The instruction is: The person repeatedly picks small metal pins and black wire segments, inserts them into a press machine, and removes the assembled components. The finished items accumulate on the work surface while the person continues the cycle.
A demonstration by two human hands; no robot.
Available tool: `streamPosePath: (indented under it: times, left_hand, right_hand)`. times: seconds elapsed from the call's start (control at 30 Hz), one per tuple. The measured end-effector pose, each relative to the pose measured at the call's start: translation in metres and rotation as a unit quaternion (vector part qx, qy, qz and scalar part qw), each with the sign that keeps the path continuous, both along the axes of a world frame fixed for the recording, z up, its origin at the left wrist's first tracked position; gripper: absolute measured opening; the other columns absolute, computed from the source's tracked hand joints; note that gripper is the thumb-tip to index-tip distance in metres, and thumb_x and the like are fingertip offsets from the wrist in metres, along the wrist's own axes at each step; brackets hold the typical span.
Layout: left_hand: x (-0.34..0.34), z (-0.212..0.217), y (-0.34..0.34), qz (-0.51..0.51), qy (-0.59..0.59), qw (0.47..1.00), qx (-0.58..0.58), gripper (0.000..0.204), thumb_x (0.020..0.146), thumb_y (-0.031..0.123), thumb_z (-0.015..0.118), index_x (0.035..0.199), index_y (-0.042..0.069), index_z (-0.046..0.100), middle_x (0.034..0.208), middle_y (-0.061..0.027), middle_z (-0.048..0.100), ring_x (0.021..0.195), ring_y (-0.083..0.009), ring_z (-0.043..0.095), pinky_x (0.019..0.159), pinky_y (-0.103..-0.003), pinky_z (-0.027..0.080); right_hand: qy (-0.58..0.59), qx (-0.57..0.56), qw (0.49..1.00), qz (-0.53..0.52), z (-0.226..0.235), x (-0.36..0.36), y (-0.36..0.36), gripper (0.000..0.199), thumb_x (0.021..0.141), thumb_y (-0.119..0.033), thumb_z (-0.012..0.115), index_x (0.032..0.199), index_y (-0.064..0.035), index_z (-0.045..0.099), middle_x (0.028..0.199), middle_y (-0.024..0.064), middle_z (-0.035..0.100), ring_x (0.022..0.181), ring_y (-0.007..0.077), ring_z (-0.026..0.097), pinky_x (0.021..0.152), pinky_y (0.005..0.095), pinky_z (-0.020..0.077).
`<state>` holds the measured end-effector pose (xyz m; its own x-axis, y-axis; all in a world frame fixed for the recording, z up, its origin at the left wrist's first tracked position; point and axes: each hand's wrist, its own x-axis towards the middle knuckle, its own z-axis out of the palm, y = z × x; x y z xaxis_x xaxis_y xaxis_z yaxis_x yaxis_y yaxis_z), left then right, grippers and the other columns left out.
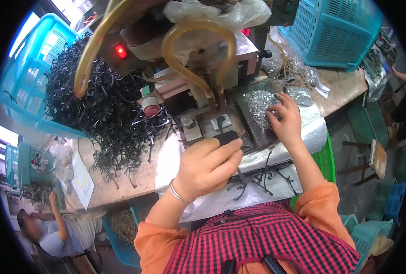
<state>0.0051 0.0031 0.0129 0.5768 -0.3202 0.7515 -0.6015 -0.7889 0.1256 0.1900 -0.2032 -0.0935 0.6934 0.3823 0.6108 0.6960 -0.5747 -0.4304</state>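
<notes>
My left hand (207,166) is closed round a dark, thick-ended black piece (227,138) in front of the machine's metal work plate. Past that piece, a small dark tip lies over a pale metal block (221,122) under the machine head. My right hand (286,119) reaches over a dark tray (253,132) heaped with tiny silver metal parts (259,106). Its thumb and forefinger curl together at the right edge of the heap; anything between them is too small to make out.
Looped yellowish hoses (232,43) hang from the machine. A big pile of black curved plastic parts (102,86) spills from a blue basket (27,82) on the left. More black pieces (262,180) lie on foil before me. Another person (56,233) sits at lower left.
</notes>
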Motion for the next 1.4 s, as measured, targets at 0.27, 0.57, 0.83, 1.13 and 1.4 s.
streamPosePath:
  times: [0.27, 0.57, 0.83, 1.13, 1.4]
  left_hand:
    - [0.002, 0.009, 0.001, -0.014, 0.063, 0.998, -0.023, 0.022, 0.071, 0.007, 0.069, 0.092, 0.006, 0.068, 0.102, -0.0067, 0.070, 0.065, -0.0210, 0.062, 0.055, -0.032, 0.050]
    - [-0.022, -0.019, -0.019, 0.059, 0.002, 0.993, -0.103, 0.018, 0.078, 0.007, 0.071, 0.096, 0.004, 0.069, 0.119, -0.0102, 0.069, 0.083, -0.0234, 0.067, 0.092, -0.038, 0.055]
    - [-0.023, -0.014, 0.123, 0.437, -0.118, 0.887, -0.095, 0.008, 0.079, 0.002, 0.071, 0.087, 0.006, 0.071, 0.091, -0.0074, 0.068, 0.090, -0.0274, 0.062, 0.082, -0.038, 0.048]
    - [0.019, -0.111, 0.169, 0.528, 0.161, 0.833, 0.023, 0.008, 0.078, 0.019, 0.072, 0.079, 0.011, 0.074, 0.093, -0.0067, 0.064, 0.089, -0.0282, 0.060, 0.074, -0.040, 0.052]
    - [-0.017, -0.068, 0.158, 0.522, -0.052, 0.830, -0.190, 0.014, 0.099, 0.013, 0.055, 0.101, 0.000, 0.060, 0.091, -0.0151, 0.064, 0.081, -0.0294, 0.062, 0.075, -0.038, 0.050]
  right_hand:
    - [-0.035, -0.021, 0.997, 0.070, 0.004, 0.003, 0.014, 0.018, 0.075, -0.010, 0.075, 0.091, -0.0076, 0.068, 0.121, 0.0174, 0.061, 0.118, 0.0380, 0.056, 0.095, 0.0481, 0.0464]
    - [0.090, 0.064, 0.992, 0.062, 0.001, 0.007, 0.015, 0.014, 0.086, -0.002, 0.066, 0.100, -0.0002, 0.067, 0.102, 0.0160, 0.070, 0.097, 0.0339, 0.067, 0.087, 0.0377, 0.0511]
    - [0.183, 0.211, 0.957, 0.075, 0.000, -0.007, 0.007, 0.014, 0.090, -0.002, 0.068, 0.103, 0.0009, 0.071, 0.096, 0.0077, 0.071, 0.090, 0.0149, 0.065, 0.083, 0.0280, 0.0504]
    - [0.186, 0.177, 0.966, 0.028, 0.005, -0.015, -0.004, 0.012, 0.087, -0.002, 0.070, 0.099, -0.0011, 0.073, 0.095, 0.0080, 0.072, 0.095, 0.0174, 0.067, 0.086, 0.0293, 0.0498]
    - [0.245, 0.186, 0.941, 0.140, 0.063, -0.049, 0.005, 0.014, 0.082, -0.003, 0.071, 0.095, 0.0000, 0.073, 0.092, 0.0083, 0.072, 0.091, 0.0177, 0.068, 0.082, 0.0292, 0.0506]
